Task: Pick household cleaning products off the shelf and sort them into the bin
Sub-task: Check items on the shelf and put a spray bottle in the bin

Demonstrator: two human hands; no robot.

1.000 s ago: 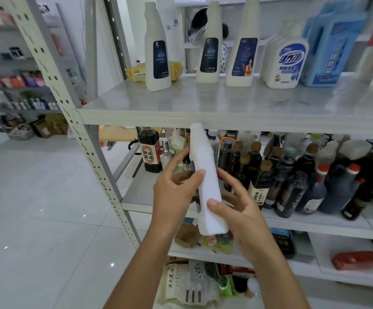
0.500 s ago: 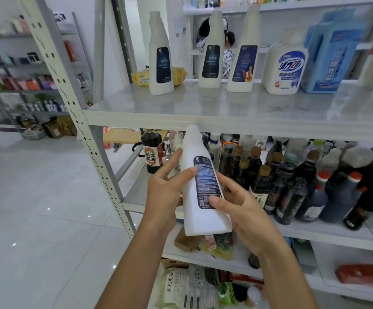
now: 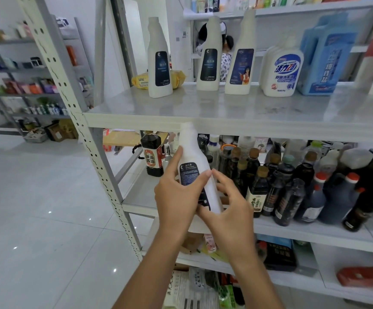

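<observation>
We hold the tall white plastic cleaner bottle with a dark blue label (image 3: 193, 160) nearly upright in front of the pale metal shelf rack (image 3: 270, 128). Our left hand (image 3: 176, 197) wraps its waist, thumb across the label. Our right hand (image 3: 230, 210) clasps the lower body. It looks rigid, smooth and probably slippery, and fairly heavy if full. The broad lower body offers a surer hold than the narrow neck. No bin is in view.

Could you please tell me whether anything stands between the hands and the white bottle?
Nothing visible does: the left hand and right hand both grip the white bottle in front of the shelf. No bin is in view.
</observation>
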